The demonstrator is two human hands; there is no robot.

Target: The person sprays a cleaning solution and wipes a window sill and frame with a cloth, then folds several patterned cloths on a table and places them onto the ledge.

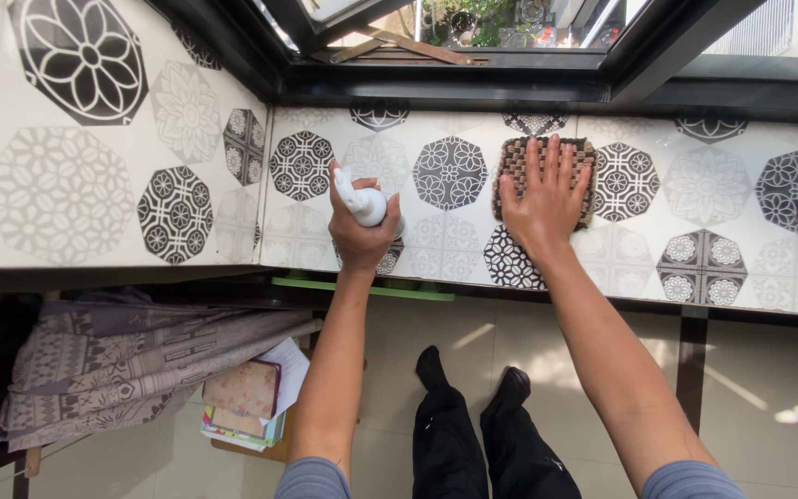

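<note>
left hand (359, 231): wrapped around the neck of a white spray bottle (364, 203), fingers closed about it and the nozzle end showing above the fist, held just above the patterned ledge.
right hand (545, 199): flat and spread, fingers splayed, pressing down on a brown woven cloth (514, 162); it grips nothing, it only bears on the cloth.
cloth: lies on the tiled ledge (695, 212) close to the black window frame (473, 88), most of it under the palm, its far and left edges showing.
ledge: black-and-white octagon tiles, running on to the left at an angle; a sheen shows on the tiles to the right of the cloth, though whether that is wet or just sunlight cannot be told.
progress, as a judgement: wiping looks under way at the middle of the ledge; no streaks or dirt tell clearly which tiles are done, so how much is left cannot be read.
below: folded patterned fabric (140, 370) and a stack of books (247, 407) on the left, the person's dark trouser legs (482, 444) over a pale floor.
</note>
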